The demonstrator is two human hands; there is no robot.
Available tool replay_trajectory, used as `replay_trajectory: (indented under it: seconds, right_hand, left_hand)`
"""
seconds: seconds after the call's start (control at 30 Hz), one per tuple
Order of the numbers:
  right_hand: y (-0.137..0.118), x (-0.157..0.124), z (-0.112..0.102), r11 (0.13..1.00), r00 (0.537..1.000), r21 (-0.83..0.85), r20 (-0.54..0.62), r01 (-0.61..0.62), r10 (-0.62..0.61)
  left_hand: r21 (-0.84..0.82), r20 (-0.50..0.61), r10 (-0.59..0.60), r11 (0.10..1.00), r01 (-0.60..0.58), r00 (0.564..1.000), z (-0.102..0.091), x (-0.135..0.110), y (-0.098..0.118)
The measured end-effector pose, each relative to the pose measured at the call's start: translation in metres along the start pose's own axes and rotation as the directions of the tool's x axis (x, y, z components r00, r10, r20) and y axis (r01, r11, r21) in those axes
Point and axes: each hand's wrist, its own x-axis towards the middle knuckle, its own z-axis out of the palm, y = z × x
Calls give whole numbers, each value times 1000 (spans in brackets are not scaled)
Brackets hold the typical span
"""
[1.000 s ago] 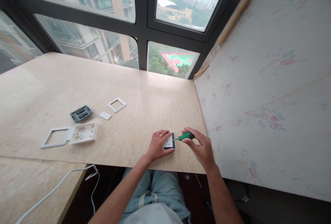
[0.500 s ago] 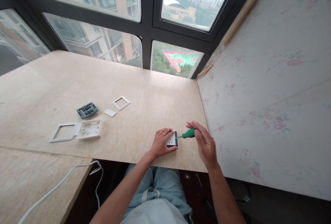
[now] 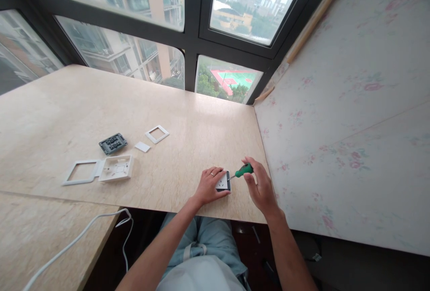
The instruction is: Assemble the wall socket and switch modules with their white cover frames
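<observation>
A white wall socket with a dark edge lies near the front of the marble-look counter. My left hand is closed round it, thumb at the near side and fingers over the far side. In my right hand is a screwdriver with a green handle, held at the handle's end. Its metal shaft slants down to the left, and the tip meets the socket's right edge. Whether the tip sits in a screw is too small to tell.
On the counter to the left lie a dark socket module, a white mounting box, a white frame, a smaller frame and a white plate. A white cable hangs over the front left. A papered wall bounds the right.
My right hand has shifted slightly left, and its grip on the screwdriver has changed. The handle now tilts up more. My left hand and the socket stay in place.
</observation>
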Motion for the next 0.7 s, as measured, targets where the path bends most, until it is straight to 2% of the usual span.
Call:
replay_trajectory:
  seconds: [0.1,0.17,0.27,0.4,0.5,0.6,0.7]
  right_hand:
    - [-1,-4,-1,985,990,120,95,-120,109]
    - [-1,-4,-3,970,983,190,130,-154,131]
    - [0,-2,-5,978,992,184,96,-94,78]
    - [6,1,-1,997,996,-19,-32,80,-81]
    - [10,3,2,983,987,-105,-35,151,-155]
    - [10,4,1,988,990,-69,-6,141,-142]
    - [8,3,-4,997,997,57,67,44,-48]
  left_hand:
    - [-2,0,0,1000,0,1000,1,0,-1]
    - [-7,-1,-3,1000,3,1000,2,0,-2]
    - [-12,-6,-5,1000,5,1000,2,0,-2]
    - [-11,-6,-2,1000,2,1000,1,0,-1]
    - [-12,1,-6,1000,6,1000,1,-1,-1]
    - [-11,3,-7,1000,7,1000,1,-1,-1]
    - [-1,-3,1,1000,-1,1000,1,-1,-1]
